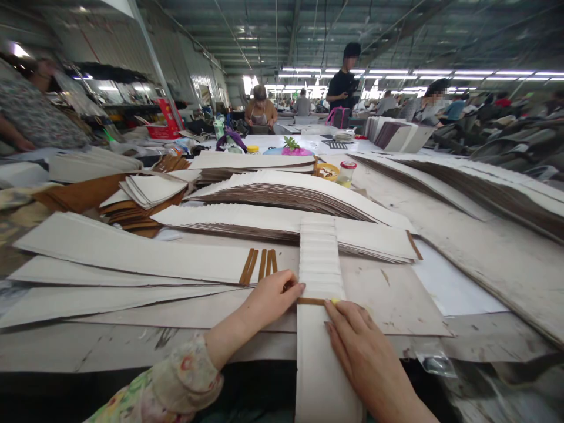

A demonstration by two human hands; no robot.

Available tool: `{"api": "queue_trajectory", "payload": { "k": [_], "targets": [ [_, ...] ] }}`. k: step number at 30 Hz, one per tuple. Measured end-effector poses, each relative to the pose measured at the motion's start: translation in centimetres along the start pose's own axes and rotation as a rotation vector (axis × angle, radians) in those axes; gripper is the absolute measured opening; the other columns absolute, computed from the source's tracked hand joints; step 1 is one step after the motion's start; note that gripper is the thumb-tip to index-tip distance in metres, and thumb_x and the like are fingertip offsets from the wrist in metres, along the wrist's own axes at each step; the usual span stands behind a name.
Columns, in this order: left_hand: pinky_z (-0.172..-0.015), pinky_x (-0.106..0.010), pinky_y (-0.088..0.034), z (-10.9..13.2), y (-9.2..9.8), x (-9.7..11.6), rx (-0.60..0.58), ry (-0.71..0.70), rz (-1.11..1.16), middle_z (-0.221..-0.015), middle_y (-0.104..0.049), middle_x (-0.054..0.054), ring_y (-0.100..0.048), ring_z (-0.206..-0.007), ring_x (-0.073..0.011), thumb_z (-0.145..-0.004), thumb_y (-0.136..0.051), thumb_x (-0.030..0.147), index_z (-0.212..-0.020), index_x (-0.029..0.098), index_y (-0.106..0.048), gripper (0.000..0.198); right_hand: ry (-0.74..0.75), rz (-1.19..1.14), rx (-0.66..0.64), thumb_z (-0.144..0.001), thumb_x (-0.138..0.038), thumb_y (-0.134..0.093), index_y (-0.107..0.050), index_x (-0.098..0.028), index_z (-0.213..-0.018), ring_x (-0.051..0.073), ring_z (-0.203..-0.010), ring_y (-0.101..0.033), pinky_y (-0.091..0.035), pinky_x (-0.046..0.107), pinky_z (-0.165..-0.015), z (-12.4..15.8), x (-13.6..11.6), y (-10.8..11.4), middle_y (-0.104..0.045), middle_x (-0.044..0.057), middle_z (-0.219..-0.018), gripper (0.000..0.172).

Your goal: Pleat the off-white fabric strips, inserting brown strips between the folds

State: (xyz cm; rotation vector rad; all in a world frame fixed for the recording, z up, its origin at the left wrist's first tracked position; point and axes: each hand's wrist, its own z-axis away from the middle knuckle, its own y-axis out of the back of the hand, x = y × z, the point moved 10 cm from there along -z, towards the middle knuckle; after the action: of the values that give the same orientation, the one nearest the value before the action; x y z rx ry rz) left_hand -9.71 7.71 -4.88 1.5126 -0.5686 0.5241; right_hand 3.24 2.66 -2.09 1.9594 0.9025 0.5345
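Head view: right hand (365, 343) flat by brown strip (311, 301), left hand (274, 295) with grip unclear

The table (132, 346) has a pale, scuffed top. On it lie a broad flat board (392, 305), a white sheet (458, 288) at the board's right, stacks of long white strips (255, 218) with brown edges, a yellow bowl (333, 177) and a red-lidded jar (348, 169). One long pale strip (312, 346) runs past the near edge.

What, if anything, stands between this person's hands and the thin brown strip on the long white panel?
Nothing visible does: the right hand rests at the visible right end of the thin brown strip on the long white panel, and the left hand is close to its left end.
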Motion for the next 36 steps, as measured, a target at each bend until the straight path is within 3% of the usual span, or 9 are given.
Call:
{"api": "queue_trajectory", "payload": {
  "k": [9,12,16,18,20,23,27,33,36],
  "targets": [
    [-0.059,-0.023,-0.034,0.8,1.5,4.2,0.098,-0.172,-0.051,-0.069,-0.048,0.002,-0.047,-0.066,-0.0127,-0.083,-0.042,0.023,-0.068,0.018,-0.044,0.016,-0.063,-0.007,-0.009,-0.091,-0.022,-0.028,-0.05,-0.009,-0.114,0.023,-0.092,-0.053,-0.048,0.039,-0.079,0.4,0.4,-0.2,-0.057,0.014,-0.098,0.035],
    [-0.06,-0.022,-0.035,0.5,0.8,4.9,-0.015,-0.182,0.133,-0.072,-0.048,0.002,-0.046,-0.068,-0.0119,-0.082,-0.042,0.024,-0.071,0.018,-0.046,0.014,-0.073,0.008,0.015,-0.091,-0.02,-0.028,-0.051,-0.009,-0.113,0.023,-0.093,-0.054,-0.048,0.038,-0.078,0.5,0.5,-0.1,-0.057,0.014,-0.099,0.034],
    [-0.054,-0.021,-0.034,-0.4,-0.5,3.2,-0.206,0.039,0.358,-0.061,-0.042,0.005,-0.042,-0.058,-0.01,-0.082,-0.042,0.039,-0.078,0.017,-0.047,0.022,-0.076,0.032,0.055,-0.091,-0.02,-0.028,-0.053,-0.009,-0.111,0.022,-0.093,-0.054,-0.047,0.036,-0.078,0.6,0.3,0.2,-0.058,0.013,-0.099,0.034],
    [-0.054,-0.021,-0.035,-0.9,-1.0,3.0,-0.285,0.111,0.408,-0.063,-0.044,0.005,-0.044,-0.058,-0.0102,-0.081,-0.041,0.047,-0.093,0.018,-0.047,0.032,-0.076,0.044,0.081,-0.091,-0.02,-0.027,-0.054,-0.009,-0.11,0.022,-0.092,-0.054,-0.047,0.035,-0.079,0.5,0.3,0.5,-0.059,0.013,-0.099,0.035],
    [-0.058,-0.022,-0.036,-1.3,-1.5,3.5,-0.341,0.11,0.382,-0.069,-0.051,0.004,-0.048,-0.061,-0.0116,-0.078,-0.046,0.048,-0.111,0.019,-0.042,0.044,-0.077,0.048,0.102,-0.091,-0.019,-0.026,-0.055,-0.009,-0.109,0.022,-0.093,-0.054,-0.047,0.035,-0.079,0.5,0.2,0.7,-0.059,0.013,-0.098,0.035],
    [-0.066,-0.024,-0.039,-2.1,-2.0,4.7,-0.352,0.037,0.255,-0.08,-0.058,0.001,-0.053,-0.071,-0.0147,-0.07,-0.056,0.031,-0.12,0.019,-0.038,0.055,-0.08,0.034,0.106,-0.091,-0.02,-0.027,-0.054,-0.009,-0.111,0.022,-0.094,-0.054,-0.047,0.035,-0.079,0.5,0.3,0.8,-0.059,0.013,-0.099,0.036],
    [-0.063,-0.023,-0.04,-2.7,-3.1,5.0,-0.351,0.004,0.137,-0.082,-0.06,0.001,-0.055,-0.073,-0.0158,-0.066,-0.053,0.016,-0.113,0.019,-0.045,0.048,-0.097,0.011,0.103,-0.091,-0.021,-0.027,-0.053,-0.011,-0.115,0.022,-0.096,-0.053,-0.045,0.036,-0.083,0.9,0.5,0.8,-0.059,0.012,-0.103,0.036],
    [-0.071,-0.024,-0.042,-2.3,-3.8,5.6,-0.414,-0.105,0.037,-0.09,-0.063,0.0,-0.057,-0.082,-0.0168,-0.064,-0.051,0.012,-0.095,0.019,-0.056,0.032,-0.078,-0.008,0.114,-0.09,-0.019,-0.032,-0.055,-0.012,-0.113,0.022,-0.098,-0.053,-0.043,0.037,-0.086,1.6,0.2,1.1,-0.059,0.01,-0.106,0.033],
    [-0.073,-0.025,-0.043,-2.1,-3.9,6.1,-0.443,-0.144,-0.021,-0.092,-0.064,0.0,-0.057,-0.084,-0.0174,-0.064,-0.049,0.011,-0.097,0.02,-0.056,0.035,-0.073,0.006,0.122,-0.089,-0.018,-0.032,-0.056,-0.011,-0.111,0.022,-0.096,-0.054,-0.044,0.036,-0.085,1.7,0.0,1.4,-0.06,0.01,-0.105,0.033]
  ]
}}
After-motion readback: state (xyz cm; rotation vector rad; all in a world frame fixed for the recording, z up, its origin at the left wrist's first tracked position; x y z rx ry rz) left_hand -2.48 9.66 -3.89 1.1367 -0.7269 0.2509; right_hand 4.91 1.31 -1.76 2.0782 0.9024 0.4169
